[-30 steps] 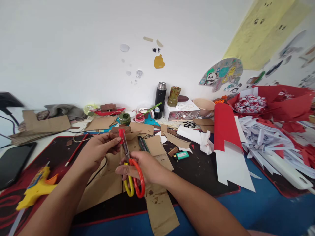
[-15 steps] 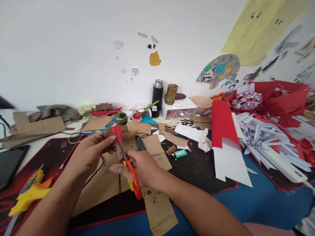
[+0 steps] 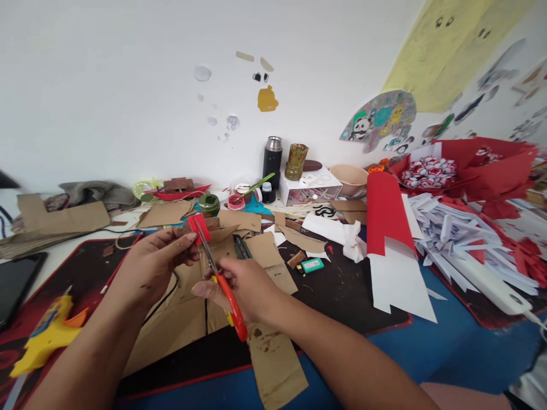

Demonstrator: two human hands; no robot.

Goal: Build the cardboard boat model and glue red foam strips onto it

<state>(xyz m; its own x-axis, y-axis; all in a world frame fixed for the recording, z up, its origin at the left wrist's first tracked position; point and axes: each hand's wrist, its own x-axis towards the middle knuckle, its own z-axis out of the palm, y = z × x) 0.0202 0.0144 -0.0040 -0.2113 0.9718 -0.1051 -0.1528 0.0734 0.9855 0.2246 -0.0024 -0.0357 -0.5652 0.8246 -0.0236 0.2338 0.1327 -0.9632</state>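
Pinched between the fingers of my left hand (image 3: 164, 253) is a small red paper piece (image 3: 199, 228). My right hand (image 3: 241, 287) grips a pair of scissors (image 3: 229, 302) with red and yellow handles, its metal blades pointing up and away across the red paper. Whether the blades have cut through cannot be made out. Below both hands lie brown cardboard sheets (image 3: 171, 336), and a dark green cutter knife (image 3: 242, 247) rests just beyond my right hand.
A yellow glue gun (image 3: 49, 336) lies at the left near a phone (image 3: 21, 285). Paint jars (image 3: 209, 204) and a black flask (image 3: 272, 162) stand behind. To the right are a green lighter (image 3: 311, 266), a red-and-white paper sheet (image 3: 388, 216) and a heap of paper strips (image 3: 461, 245).
The red paper and the scissor tips have shifted slightly left, and the paper now tilts differently against the blades. Both hands keep their hold; the whole view has moved a little.
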